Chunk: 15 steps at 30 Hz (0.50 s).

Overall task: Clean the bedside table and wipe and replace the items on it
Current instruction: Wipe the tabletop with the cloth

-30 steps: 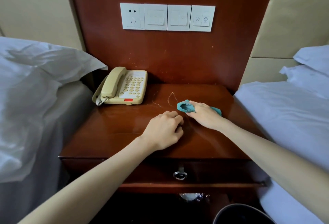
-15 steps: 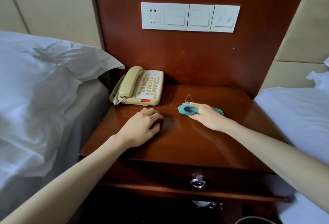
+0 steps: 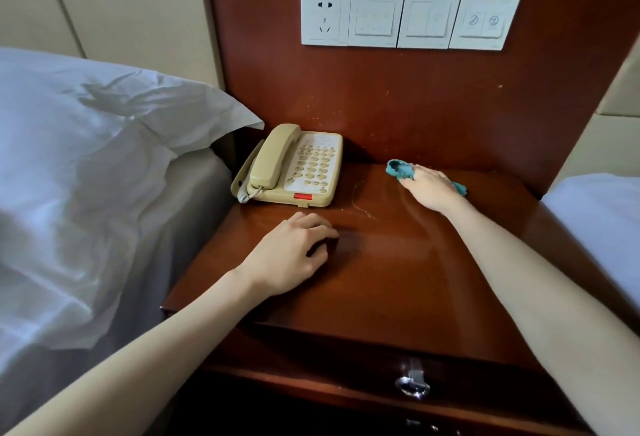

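Evidently the step in hand is wiping the bench (image 3: 398,279) top. The right hand (image 3: 431,189) lies flat on a teal cloth (image 3: 398,169), fingers stretched over it and pressing down rather than gripping. Cloth and hand sit to the right of the telephone (image 3: 294,167), near the back edge. The left hand (image 3: 291,255) rests on the wood just in front of the telephone, fingers loosely curled, holding nothing.

To do this well, I judge that the cloth should be spread wider under the palm, since most of it is bunched. Strokes should overlap, running from the back wall toward the front edge so dust is drawn off, not pushed into the corner. Faint pale streaks (image 3: 360,203) show just right of the telephone's front corner and likely want a firmer pass. The patch under the telephone cannot be reached by wiping around it. The idle left hand is well placed to lift the set, minding its coiled cord.

Counted:
- one telephone with one handset
- one cloth
- two hands
- four white wall plates (image 3: 412,18) above and to the right of the telephone
- one pillow (image 3: 104,117) to its left
- one metal drawer pull (image 3: 412,383) below and to its right
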Tool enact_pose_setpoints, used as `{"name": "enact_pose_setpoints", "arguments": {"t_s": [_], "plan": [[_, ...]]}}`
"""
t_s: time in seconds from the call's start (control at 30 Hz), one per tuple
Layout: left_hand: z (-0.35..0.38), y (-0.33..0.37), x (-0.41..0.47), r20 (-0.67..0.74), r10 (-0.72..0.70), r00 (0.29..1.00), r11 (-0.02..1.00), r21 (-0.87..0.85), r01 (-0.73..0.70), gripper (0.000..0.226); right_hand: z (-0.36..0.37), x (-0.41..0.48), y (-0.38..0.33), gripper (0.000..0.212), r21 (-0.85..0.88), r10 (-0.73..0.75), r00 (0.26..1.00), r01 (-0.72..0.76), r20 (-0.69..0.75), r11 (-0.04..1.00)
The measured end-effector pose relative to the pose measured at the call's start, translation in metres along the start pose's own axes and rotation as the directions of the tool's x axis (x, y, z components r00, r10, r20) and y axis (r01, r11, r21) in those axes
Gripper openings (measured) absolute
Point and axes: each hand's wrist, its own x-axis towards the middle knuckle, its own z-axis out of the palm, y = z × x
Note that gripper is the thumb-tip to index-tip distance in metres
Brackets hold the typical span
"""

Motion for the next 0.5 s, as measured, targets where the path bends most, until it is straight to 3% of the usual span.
{"name": "enact_pose_setpoints", "arguments": {"t_s": [0.23,0.5], "plan": [[0.003,-0.001,0.001,-0.020,-0.001,1.000,1.000,0.010,0.001,0.034,-0.001,0.009,0.002,0.046,-0.059,0.037,0.999,-0.037,-0.004,0.998],[0.002,0.002,0.001,-0.016,-0.022,1.000,0.999,0.028,0.022,0.034,0.011,-0.030,-0.018,0.051,0.070,-0.114,0.988,0.107,0.104,0.992]]}}
